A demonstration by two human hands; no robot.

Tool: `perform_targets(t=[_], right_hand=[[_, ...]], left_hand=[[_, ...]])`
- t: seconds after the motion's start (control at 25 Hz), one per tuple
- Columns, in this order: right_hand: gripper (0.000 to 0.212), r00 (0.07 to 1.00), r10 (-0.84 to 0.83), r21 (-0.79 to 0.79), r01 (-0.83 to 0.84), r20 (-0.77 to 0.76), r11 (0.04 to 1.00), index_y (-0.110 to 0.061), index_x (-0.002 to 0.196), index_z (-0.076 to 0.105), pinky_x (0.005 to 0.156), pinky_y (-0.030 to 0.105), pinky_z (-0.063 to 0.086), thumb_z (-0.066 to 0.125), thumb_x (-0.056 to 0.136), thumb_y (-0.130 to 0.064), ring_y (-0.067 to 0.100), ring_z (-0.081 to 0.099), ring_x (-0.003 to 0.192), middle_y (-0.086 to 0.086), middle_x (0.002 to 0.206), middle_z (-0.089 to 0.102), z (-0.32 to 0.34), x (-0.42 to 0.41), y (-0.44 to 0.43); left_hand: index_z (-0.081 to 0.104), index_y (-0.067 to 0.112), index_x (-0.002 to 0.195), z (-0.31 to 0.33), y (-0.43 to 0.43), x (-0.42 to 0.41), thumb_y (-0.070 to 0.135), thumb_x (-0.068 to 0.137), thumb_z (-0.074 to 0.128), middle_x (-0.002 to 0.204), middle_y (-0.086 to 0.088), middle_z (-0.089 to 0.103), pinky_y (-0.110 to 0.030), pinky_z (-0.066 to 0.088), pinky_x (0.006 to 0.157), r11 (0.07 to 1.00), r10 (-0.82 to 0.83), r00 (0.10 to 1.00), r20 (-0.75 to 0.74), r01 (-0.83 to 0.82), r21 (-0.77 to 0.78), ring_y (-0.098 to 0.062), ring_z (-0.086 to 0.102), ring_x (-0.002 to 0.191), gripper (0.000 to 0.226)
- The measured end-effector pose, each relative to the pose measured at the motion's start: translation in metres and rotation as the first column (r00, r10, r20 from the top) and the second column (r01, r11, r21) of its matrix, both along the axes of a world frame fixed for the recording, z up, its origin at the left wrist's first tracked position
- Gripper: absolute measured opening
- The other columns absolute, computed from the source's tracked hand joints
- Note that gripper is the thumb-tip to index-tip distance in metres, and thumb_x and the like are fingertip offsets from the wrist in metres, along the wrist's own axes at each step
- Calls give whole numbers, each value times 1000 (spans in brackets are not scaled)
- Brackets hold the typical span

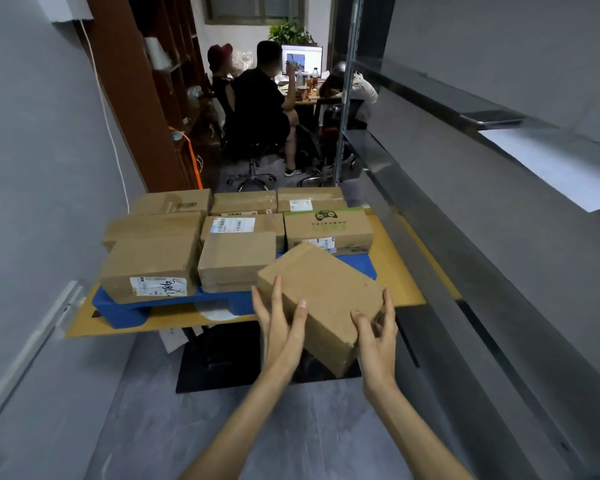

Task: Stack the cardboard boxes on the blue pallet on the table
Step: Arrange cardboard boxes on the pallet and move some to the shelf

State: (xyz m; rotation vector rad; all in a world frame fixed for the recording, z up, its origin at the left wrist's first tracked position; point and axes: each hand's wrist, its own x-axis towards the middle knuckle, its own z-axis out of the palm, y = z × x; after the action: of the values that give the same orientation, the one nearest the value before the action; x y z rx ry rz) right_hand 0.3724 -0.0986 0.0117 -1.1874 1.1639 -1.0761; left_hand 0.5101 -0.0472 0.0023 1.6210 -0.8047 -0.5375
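Observation:
I hold a plain cardboard box (321,296) in the air, tilted, just in front of the blue pallet's (118,311) near right corner. My left hand (279,322) grips its left side and my right hand (376,327) grips its near right corner. The pallet sits on a yellow-topped table (395,271). Several cardboard boxes cover the pallet in rows, among them a labelled box (149,268) at the near left, a plain box (236,259) beside it, and a box with green print (328,230) at the right. Bare blue pallet shows in front of the green-print box.
A grey wall runs close along the left, and a glass partition with a metal rail runs along the right. Behind the table, people sit on office chairs (253,168) at a desk with a monitor (301,60). A brown shelf unit (153,81) stands at the back left.

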Motion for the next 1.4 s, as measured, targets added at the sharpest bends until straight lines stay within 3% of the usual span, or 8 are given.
perform_targets(t=[0.12, 0.24, 0.44, 0.6, 0.72, 1.0, 1.4], right_hand=[[70, 998, 64, 31, -64, -7, 997, -65, 139, 31, 114, 50, 36, 69, 86, -39, 13, 39, 137, -9, 150, 35, -20, -7, -53], [70, 986, 162, 40, -160, -40, 986, -65, 140, 29, 114, 49, 36, 67, 89, -34, 15, 41, 138, -7, 151, 38, -36, -12, -112], [68, 914, 398, 54, -395, -75, 917, -64, 143, 25, 119, 43, 29, 59, 97, -27, 8, 33, 143, -19, 157, 31, -55, 2, -210], [67, 837, 523, 29, -526, -160, 850, -57, 143, 25, 122, 40, 24, 55, 99, -16, 3, 24, 146, -20, 160, 23, -70, 23, -253], [64, 803, 561, 33, -566, -200, 823, -59, 140, 25, 123, 40, 20, 54, 100, -19, 1, 18, 147, -23, 160, 19, -77, 33, -272], [60, 802, 556, 14, -567, -218, 824, -50, 146, 27, 123, 34, 17, 53, 101, -21, 0, 13, 148, -18, 162, 17, -80, 45, -284], [60, 814, 534, 20, -545, -226, 838, -51, 145, 28, 123, 40, 19, 53, 100, -20, 3, 16, 149, -16, 162, 20, -78, 48, -287]], left_hand=[[15, 77, 134, -14, -44, 33, 68, 84, 51, 163, 19, -12, -37, 23, 114, 995, -51, 997, -66, 56, 84, -16, 9, 151, 62], [18, 78, 133, -34, -77, 37, 67, 84, 54, 159, 15, 11, -35, 28, 111, 991, -67, 995, -68, 75, 111, -17, 23, 146, 62], [25, 73, 133, -57, -130, 18, 58, 85, 60, 155, 7, 23, -34, 35, 105, 984, 133, 989, -69, -123, 129, -18, 32, 140, 61], [24, 72, 136, -68, -155, 5, 42, 91, 66, 148, 14, 22, -36, 40, 108, 965, 258, 963, -77, -252, 78, -15, 35, 137, 69], [19, 76, 134, -69, -171, 5, 45, 92, 63, 155, 10, 16, -31, 39, 105, 953, 290, 954, -77, -281, 111, -17, 33, 140, 68], [15, 63, 141, -73, -187, 15, 47, 93, 56, 161, 1, 7, -49, 38, 114, 950, 288, 955, -67, -276, 146, -25, 27, 146, 65], [18, 44, 152, -75, -191, 21, 36, 96, 59, 158, -3, 12, -42, 36, 116, 957, 258, 964, -65, -246, 155, -22, 29, 143, 69]])
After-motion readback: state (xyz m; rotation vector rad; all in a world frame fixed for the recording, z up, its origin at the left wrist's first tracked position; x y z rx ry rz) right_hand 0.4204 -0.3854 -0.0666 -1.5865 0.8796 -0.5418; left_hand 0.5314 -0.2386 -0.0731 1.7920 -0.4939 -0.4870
